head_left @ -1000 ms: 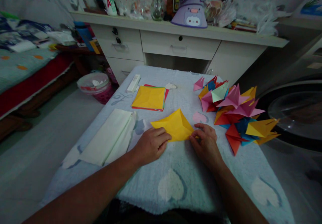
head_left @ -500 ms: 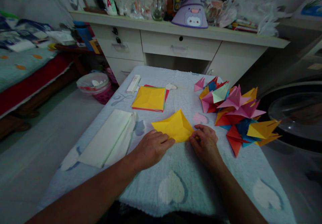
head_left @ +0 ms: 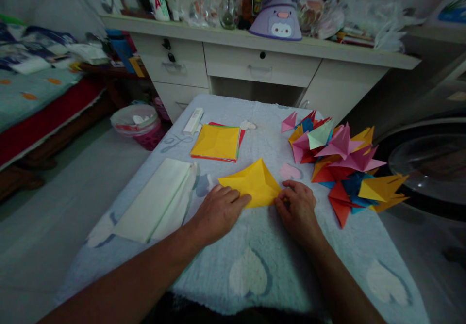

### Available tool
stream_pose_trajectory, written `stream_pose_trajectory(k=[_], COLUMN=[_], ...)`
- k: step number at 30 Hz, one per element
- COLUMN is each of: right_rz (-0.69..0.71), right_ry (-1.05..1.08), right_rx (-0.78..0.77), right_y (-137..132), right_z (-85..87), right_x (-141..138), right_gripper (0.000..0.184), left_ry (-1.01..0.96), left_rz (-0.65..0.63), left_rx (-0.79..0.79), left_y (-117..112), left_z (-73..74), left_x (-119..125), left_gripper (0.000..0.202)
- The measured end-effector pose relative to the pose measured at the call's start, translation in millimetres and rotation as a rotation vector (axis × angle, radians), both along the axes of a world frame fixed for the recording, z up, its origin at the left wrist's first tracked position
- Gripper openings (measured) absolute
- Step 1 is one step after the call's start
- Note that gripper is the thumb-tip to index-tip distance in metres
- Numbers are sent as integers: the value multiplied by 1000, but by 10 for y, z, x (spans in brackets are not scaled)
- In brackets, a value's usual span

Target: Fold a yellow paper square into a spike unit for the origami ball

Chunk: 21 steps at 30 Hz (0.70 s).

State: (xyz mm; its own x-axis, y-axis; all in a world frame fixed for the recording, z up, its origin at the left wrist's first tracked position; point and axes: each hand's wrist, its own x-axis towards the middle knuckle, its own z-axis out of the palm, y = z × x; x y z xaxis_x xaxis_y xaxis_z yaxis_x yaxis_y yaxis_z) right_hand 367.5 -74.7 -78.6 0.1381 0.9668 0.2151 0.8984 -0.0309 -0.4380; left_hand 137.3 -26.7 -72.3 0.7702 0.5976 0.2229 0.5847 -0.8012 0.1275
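Note:
A yellow sheet of origami paper lies creased in front of me, one corner pointing away and its sides slightly raised. My left hand is closed on its near left edge, the thumb along the paper. At the near right corner, my right hand pinches the paper between thumb and curled fingers. The fingertips of both hands partly cover the edges. Beyond it sits a stack of square coloured paper, yellow on top. To the right is a heap of folded paper cranes in several colours.
A folded whitish cloth or paper lies at left on the cloth-covered table. A small white box is near the far left corner. A pink bin stands on the floor. Behind is a cabinet crowded with items.
My left hand has slid slightly left along the yellow paper's near edge. My right hand and the paper have stayed almost still.

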Motion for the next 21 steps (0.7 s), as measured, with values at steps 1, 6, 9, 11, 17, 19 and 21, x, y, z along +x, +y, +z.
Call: stream_pose_trajectory(k=[1, 6, 9, 11, 17, 19, 21], right_rz=[0, 3, 2, 3, 0, -2, -2], right_ry=[-1, -3, -5, -4, -2, -2, -7], right_rx=[3, 12, 8, 12, 9, 2, -5], right_y=[-1, -7, -8, -8, -4, -2, -1], right_z=[-1, -8, -13, -16, -5, 0, 1], right_x=[-1, 0, 3, 4, 0, -2, -3], right_gripper=[12, 11, 11, 11, 12, 13, 12], left_ry=[18, 61, 61, 54, 41, 37, 38], left_rz=[14, 43, 50, 57, 65, 69, 80], left_rx=[0, -7, -19, -17, -6, -10, -14], left_y=[3, 9, 8, 7, 6, 3, 0], left_z=[-2, -10, -2, 2, -19, -25, -25], left_x=[1, 2, 1, 1, 3, 3, 2], left_gripper=[16, 13, 14, 14, 17, 19, 20])
